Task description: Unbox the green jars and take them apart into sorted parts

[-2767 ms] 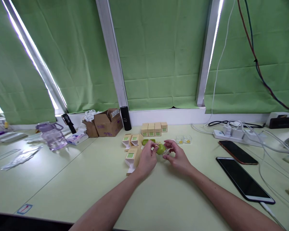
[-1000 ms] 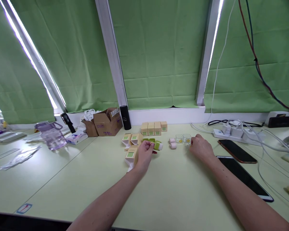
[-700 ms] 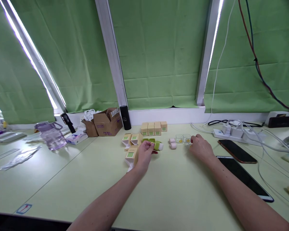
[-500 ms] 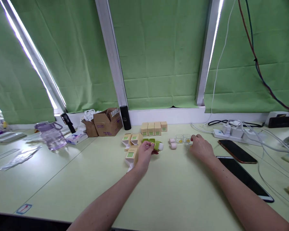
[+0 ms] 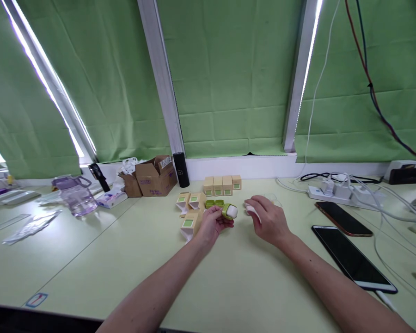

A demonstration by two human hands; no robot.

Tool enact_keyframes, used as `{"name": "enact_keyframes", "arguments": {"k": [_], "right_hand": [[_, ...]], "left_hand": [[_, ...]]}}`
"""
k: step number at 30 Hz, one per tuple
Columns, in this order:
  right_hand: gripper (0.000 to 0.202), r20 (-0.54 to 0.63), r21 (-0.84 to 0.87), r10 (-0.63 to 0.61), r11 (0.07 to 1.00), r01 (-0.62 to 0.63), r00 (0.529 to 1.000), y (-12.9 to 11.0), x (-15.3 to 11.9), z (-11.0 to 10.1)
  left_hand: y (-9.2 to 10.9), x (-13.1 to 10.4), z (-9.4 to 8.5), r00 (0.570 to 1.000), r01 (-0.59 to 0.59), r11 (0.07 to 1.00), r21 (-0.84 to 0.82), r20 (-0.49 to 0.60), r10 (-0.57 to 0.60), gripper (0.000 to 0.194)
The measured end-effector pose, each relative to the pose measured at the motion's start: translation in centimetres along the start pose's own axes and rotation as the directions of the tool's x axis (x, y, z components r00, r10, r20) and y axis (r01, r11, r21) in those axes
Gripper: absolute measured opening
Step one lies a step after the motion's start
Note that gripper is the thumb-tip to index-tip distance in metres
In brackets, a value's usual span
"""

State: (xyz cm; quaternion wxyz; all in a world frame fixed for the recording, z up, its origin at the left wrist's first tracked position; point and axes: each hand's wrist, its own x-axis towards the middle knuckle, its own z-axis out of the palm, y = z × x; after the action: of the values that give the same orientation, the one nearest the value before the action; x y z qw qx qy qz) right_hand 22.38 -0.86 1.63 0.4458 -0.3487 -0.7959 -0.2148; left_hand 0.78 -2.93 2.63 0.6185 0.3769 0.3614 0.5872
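My left hand (image 5: 215, 223) is closed around a small green case (image 5: 225, 211) with a rounded white piece (image 5: 232, 212) showing at its right end. Behind it lie two more small green cases (image 5: 210, 203). Opened cardboard boxes (image 5: 191, 222) with green labels are just left of this hand. My right hand (image 5: 268, 217) is closed, its fingers pinched over a pale, whitish object (image 5: 252, 210) whose kind is hard to make out. Clear round containers (image 5: 274, 199) show partly behind that hand.
Closed small boxes (image 5: 217, 186) stand in a row at the back. A cardboard carton (image 5: 156, 176), a black cylinder (image 5: 181, 169) and a purple bottle (image 5: 75, 196) are to the left. Two phones (image 5: 343, 218), (image 5: 353, 259) and a power strip (image 5: 343, 196) with cables lie right.
My right hand has moved left from the clear containers to near the left hand and covers the small pink pieces. The green case has turned slightly, showing more of its white piece.
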Motion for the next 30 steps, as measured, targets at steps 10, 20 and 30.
{"name": "enact_keyframes", "arguments": {"k": [10,20,30], "right_hand": [[0.043,0.107,0.143,-0.125,0.984,0.109,0.986,-2.3,0.0,0.7],[0.025,0.261,0.677,0.355,0.595,-0.432,0.898,-2.2,0.0,1.7],[0.055,0.549,0.78,0.548,-0.065,-0.623,0.631,-0.9,-0.3,3.1]], "left_hand": [[-0.5,-0.1,0.1,1.0,0.012,0.994,0.109,0.026,-0.015,0.021],[0.2,-0.5,0.2,0.999,-0.033,0.977,0.209,0.024,0.029,0.046],[0.2,-0.3,0.1,0.989,-0.126,0.954,0.271,-0.046,0.144,0.043]]}}
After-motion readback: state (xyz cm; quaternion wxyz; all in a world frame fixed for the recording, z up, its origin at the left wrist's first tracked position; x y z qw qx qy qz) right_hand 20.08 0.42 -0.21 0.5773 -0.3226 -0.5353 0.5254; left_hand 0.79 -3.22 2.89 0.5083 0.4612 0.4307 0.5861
